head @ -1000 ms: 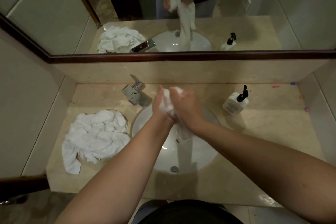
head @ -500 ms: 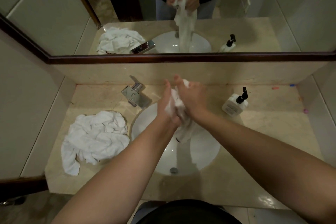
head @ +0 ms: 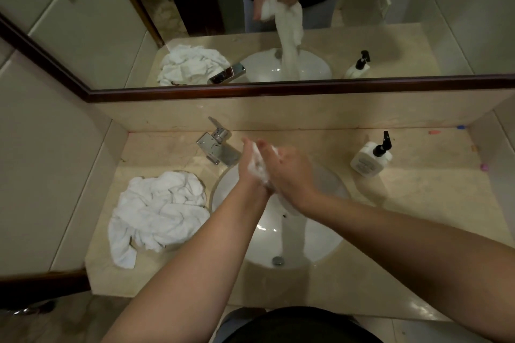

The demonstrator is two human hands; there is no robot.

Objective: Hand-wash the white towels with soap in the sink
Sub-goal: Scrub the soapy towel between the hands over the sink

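1. Left hand (head: 250, 167) and right hand (head: 289, 172) are pressed together over the sink (head: 328, 242), both gripping a white towel (head: 257, 163).
2. Towel pile (head: 158, 211) lies at the counter's (head: 404, 217) left edge.
3. Soap bottle (head: 369, 159) stands near the back right corner, faucet (head: 214, 145) at the back edge.

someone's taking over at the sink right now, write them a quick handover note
Left hand and right hand: both grip one white towel bunched between the palms above the sink; the mirror shows its tail hanging into the basin.
Pile of white towels: on the counter left of the sink, untouched.
Soap bottle: upright, right of the basin.
Faucet: behind the basin to the left; no running water visible.
Done: one towel mid-scrub.
Left: finish it, then wash the pile.
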